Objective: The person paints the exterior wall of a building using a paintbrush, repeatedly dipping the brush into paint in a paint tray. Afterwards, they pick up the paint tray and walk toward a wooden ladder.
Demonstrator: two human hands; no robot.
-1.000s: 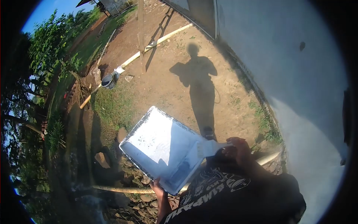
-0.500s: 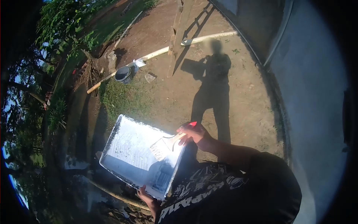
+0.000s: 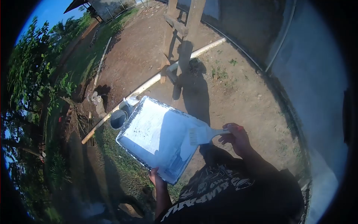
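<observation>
A paint tray coated with white paint is held in front of my body, partly in shadow. My left hand grips its near lower edge, with the fingers partly hidden under the rim. A wide paintbrush is in my right hand, pinched by its handle, which has a red end. The white-coated bristles point left, over the right part of the tray; whether they touch the paint I cannot tell.
A dark bucket stands just left of the tray. Beyond it a long pale pole lies across the dirt ground. A wooden ladder stands ahead, and a grey wall runs along the right. Trees and grass are on the left.
The view has shifted toward the ladder. The tray has moved right and up in view, now beside the bucket. My right hand and brush have moved right, toward the tray's right edge.
</observation>
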